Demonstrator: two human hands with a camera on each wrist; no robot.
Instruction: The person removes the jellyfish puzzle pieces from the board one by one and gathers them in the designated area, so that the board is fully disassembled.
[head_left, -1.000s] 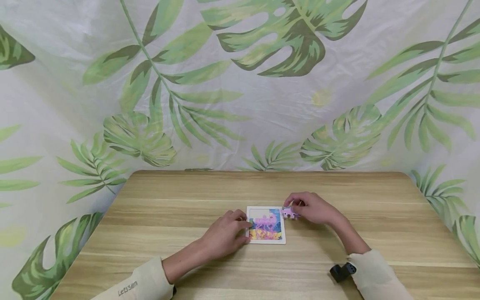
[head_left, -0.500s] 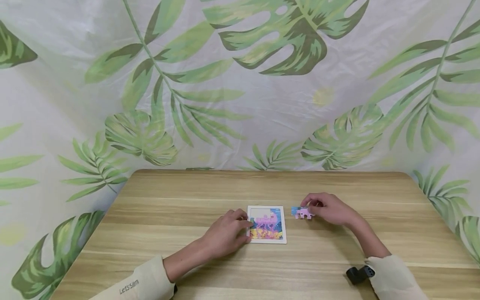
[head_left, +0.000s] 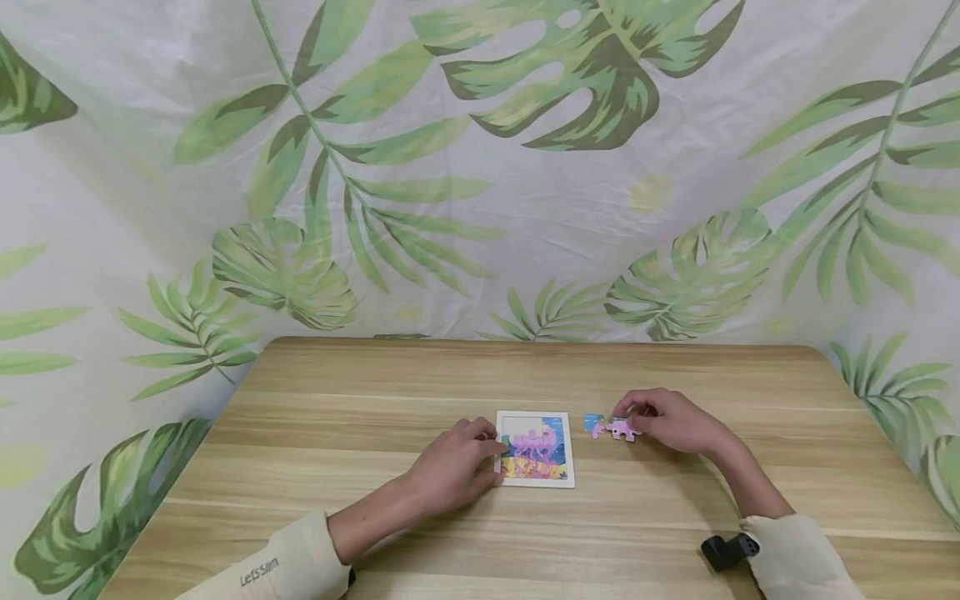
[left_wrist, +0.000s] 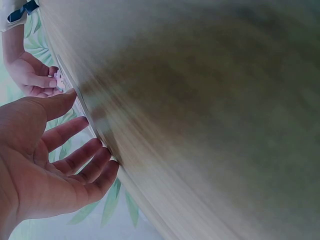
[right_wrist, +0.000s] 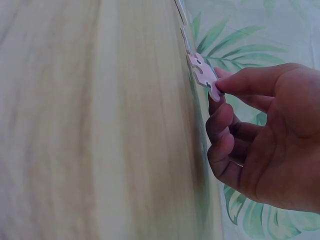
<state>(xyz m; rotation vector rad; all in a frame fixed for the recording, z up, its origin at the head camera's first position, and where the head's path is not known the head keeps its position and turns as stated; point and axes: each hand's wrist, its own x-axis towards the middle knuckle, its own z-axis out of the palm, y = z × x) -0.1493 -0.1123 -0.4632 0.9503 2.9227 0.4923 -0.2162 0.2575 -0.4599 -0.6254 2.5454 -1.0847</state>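
A square jigsaw puzzle (head_left: 534, 454) in a white frame shows a pink sea creature over blue and yellow; a bare pale gap is at its upper left. At the frame's left edge my left hand (head_left: 456, 462) rests, its thumb and relaxed fingertips (left_wrist: 72, 95) touching the border. Right of the frame, my right hand (head_left: 667, 421) pinches a pink puzzle piece (right_wrist: 205, 72) with small dark eyes between thumb and fingers, low over the table. Just left of that piece lies a blue and pink puzzle piece (head_left: 593, 423).
The wooden table (head_left: 375, 383) runs back to a leaf-printed cloth (head_left: 480, 208). A black wrist camera (head_left: 729, 550) sticks out from the right sleeve (head_left: 798, 554), close above the table's near part.
My right hand has moved right, away from the puzzle frame, with the pink puzzle piece. The blue and pink piece now lies separately behind it. My left hand has stayed on the frame.
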